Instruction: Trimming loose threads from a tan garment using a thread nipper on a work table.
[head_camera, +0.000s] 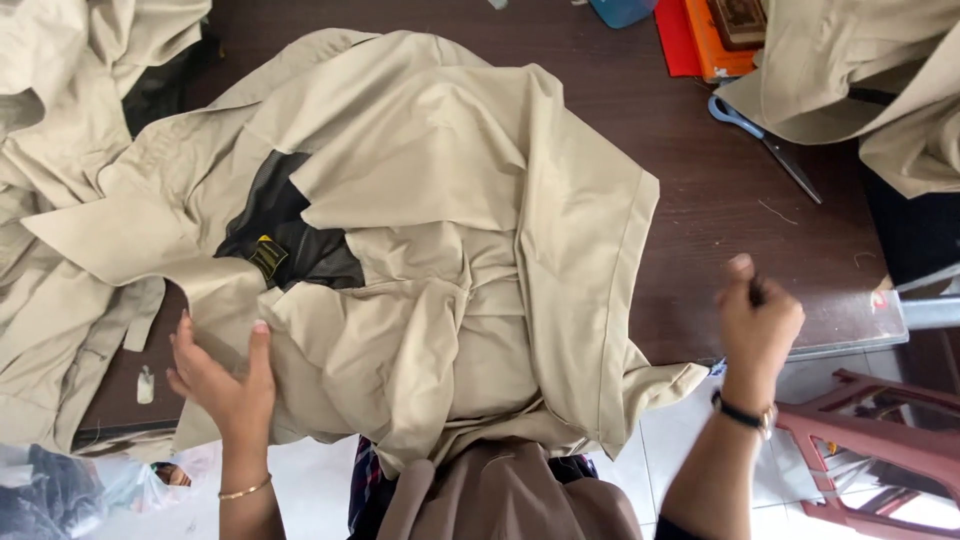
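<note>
Large beige cotton-like garment with black lining (440, 240) is lying crumpled across the dark brown wooden counter (720, 190), covering its middle. Long axis is running roughly from far left to near right; a straight stitched hem edge on its right side is pointing from the far centre down toward the near right corner, where the cloth is hanging over the near counter edge. Fabric is matte, woven and creased in broad soft folds; the black lining is showing through an opening left of centre, with a small yellow-and-black tag on it.

Left hand (220, 375) is lying flat on the near left part of the garment, fingers spread wide, pressing the cloth. Right hand (758, 325) is raised over the near right counter edge, clear of the garment, curled into a narrow fist around something small and dark; what it is cannot be told.

More beige fabric (60, 150) is heaped at the far left, and another beige piece (860, 80) is lying at the far right. Blue-handled scissors (765, 145) are lying on the bare counter just beside that piece. Pale floor tiles (690, 430) and a reddish plastic chair (880, 450) are showing at the near right.
</note>
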